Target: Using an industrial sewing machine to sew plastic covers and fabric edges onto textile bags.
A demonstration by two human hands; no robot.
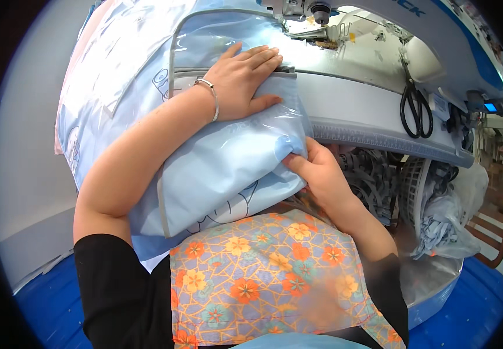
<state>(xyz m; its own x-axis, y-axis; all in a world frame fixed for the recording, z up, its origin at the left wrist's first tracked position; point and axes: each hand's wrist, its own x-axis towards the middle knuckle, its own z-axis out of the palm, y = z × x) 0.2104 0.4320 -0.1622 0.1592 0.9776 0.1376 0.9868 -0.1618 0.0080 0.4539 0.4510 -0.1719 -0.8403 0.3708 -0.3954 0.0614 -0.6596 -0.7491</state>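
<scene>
A light blue fabric piece with a clear plastic layer and grey edging is spread over the sewing table and hangs down toward my lap. My left hand, with a bracelet on the wrist, presses flat on it, fingers stretched toward the machine. At the table's front edge, my right hand pinches the fabric's right edge between thumb and fingers; its other fingertips are partly hidden beneath. Just beyond my left fingertips is the sewing machine's needle area, which glare partly washes out.
Black-handled scissors lie on the table at right. A ruler strip runs along its front edge. Below are grey strips, a white basket and a plastic bag of scraps. More fabric covers the left side.
</scene>
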